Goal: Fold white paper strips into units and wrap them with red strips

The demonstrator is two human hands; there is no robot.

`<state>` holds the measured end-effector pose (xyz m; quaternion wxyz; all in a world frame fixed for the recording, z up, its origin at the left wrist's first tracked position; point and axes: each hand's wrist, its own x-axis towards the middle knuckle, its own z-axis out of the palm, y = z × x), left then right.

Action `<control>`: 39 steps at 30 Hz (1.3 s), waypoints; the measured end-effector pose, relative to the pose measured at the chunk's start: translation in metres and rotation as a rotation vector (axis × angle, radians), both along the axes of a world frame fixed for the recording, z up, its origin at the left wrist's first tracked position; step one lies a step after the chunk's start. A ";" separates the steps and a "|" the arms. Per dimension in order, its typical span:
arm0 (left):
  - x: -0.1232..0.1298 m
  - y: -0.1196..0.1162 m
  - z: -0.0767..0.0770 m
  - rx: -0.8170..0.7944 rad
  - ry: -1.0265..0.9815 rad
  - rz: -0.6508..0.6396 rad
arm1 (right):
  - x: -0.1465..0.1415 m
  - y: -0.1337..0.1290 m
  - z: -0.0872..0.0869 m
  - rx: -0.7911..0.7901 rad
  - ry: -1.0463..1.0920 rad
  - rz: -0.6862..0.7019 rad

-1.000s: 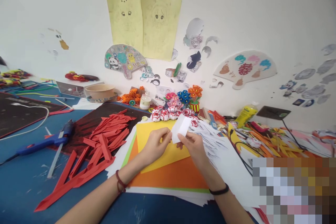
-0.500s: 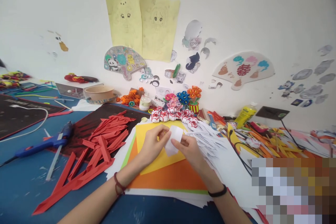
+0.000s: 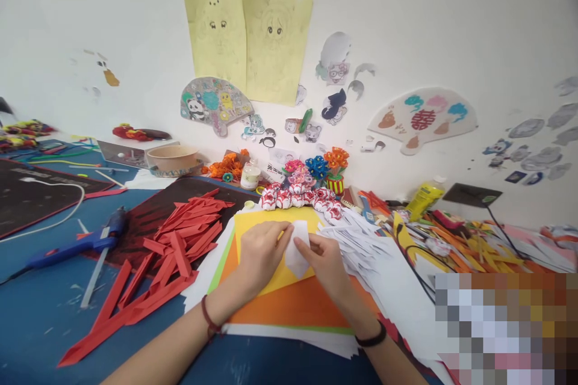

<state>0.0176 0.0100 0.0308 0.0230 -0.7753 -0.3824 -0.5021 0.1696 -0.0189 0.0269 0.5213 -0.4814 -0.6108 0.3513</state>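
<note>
A small piece of white paper (image 3: 297,255) is held up between my two hands, above a stack of coloured sheets. My left hand (image 3: 262,252) pinches its upper left edge, the back of the hand turned towards me. On the right side, the thumb of my right hand (image 3: 323,258) presses against the paper's face with the fingers behind it. Beneath lie a yellow sheet (image 3: 253,222) and an orange sheet (image 3: 280,310). Folded red paper strips (image 3: 180,246) are heaped left of my hands, and folded white paper strips (image 3: 361,246) are piled to the right.
A blue glue gun (image 3: 85,246) lies at the left with its cord. Behind the sheets stand red-and-white folded paper pieces (image 3: 298,195), craft flowers (image 3: 316,165) and a small glue jar (image 3: 250,176). Farther right are a yellow bottle (image 3: 424,198), black cables (image 3: 413,258) and yellow-orange strips (image 3: 487,252).
My left hand has rolled over so its back now faces me more, and the white paper has turned to a narrower, more upright angle. My right hand keeps its pinch.
</note>
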 end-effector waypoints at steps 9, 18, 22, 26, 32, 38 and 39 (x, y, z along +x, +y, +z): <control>0.000 -0.005 0.006 0.007 -0.017 0.113 | -0.003 -0.005 0.004 0.110 -0.098 -0.164; -0.004 -0.004 0.002 -0.005 0.129 0.003 | -0.007 -0.009 0.005 0.278 -0.317 -0.290; -0.005 -0.005 0.011 -0.116 -0.013 -0.140 | -0.004 -0.008 0.007 0.283 -0.292 -0.303; -0.002 0.000 0.020 -0.410 -0.309 -0.270 | -0.002 -0.008 0.008 0.240 -0.226 -0.256; -0.001 0.011 0.016 -0.733 -0.523 -0.418 | -0.001 -0.009 0.010 0.232 -0.192 -0.222; -0.003 0.011 0.017 -0.807 -0.520 -0.466 | 0.000 -0.009 0.010 0.210 -0.146 -0.184; -0.003 0.010 0.018 -0.817 -0.529 -0.463 | 0.000 -0.009 0.010 0.200 -0.130 -0.177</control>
